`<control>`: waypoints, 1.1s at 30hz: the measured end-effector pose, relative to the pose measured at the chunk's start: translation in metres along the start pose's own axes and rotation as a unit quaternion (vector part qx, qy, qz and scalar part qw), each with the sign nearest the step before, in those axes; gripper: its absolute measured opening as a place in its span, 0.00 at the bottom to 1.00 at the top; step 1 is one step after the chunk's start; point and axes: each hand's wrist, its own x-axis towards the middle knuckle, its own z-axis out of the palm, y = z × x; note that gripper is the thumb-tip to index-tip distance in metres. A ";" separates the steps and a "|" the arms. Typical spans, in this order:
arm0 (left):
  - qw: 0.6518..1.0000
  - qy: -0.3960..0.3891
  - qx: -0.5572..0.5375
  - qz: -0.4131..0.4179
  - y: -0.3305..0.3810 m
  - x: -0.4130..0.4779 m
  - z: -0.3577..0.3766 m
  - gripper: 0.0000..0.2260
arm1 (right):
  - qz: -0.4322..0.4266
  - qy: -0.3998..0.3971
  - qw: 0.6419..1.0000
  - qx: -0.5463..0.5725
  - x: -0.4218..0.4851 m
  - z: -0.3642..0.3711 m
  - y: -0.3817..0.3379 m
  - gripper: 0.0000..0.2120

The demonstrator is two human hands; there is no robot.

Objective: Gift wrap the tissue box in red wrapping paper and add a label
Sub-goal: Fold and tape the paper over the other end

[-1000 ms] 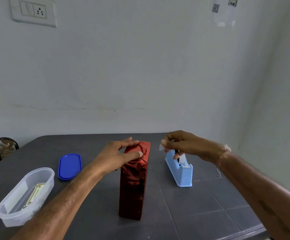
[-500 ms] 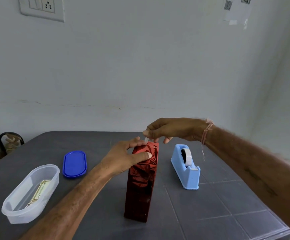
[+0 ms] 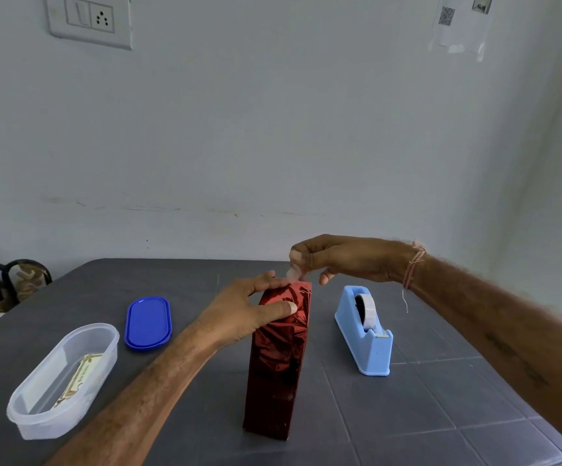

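Two hands work at the top of the tissue box [image 3: 281, 358], which stands upright on end near the middle of the dark grey table [image 3: 441, 415], fully covered in shiny red wrapping paper. Left hand [image 3: 239, 314] presses on the box's upper end: thumb across the near face, fingers over the folded paper at the top, holding the folds down. Right hand [image 3: 343, 258] hovers just above the far top corner, thumb and forefinger pinching a small clear piece of tape [image 3: 292, 272]; the strip hangs down close to the paper, contact unclear. Light blue tape dispenser [image 3: 367, 334] sits just right of the box, apart from it. Left of the box: blue oval lid [image 3: 147, 322], flat on the table; nearer, a clear oval container [image 3: 37, 412] with a label card [image 3: 77, 378] lying inside.
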 end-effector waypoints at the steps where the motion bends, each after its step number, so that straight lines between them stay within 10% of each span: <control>1: 1.000 -0.002 -0.004 -0.002 0.000 0.001 0.000 0.24 | -0.013 0.018 1.000 0.003 -0.001 0.000 0.003 0.22; 10: 1.000 -0.014 -0.003 0.001 -0.002 0.002 0.000 0.24 | -0.057 0.067 0.986 0.140 -0.013 0.020 0.049 0.17; 33: 1.000 -0.009 -0.012 0.007 -0.006 0.006 0.004 0.25 | 0.018 -0.120 0.983 -0.137 0.001 -0.017 -0.004 0.16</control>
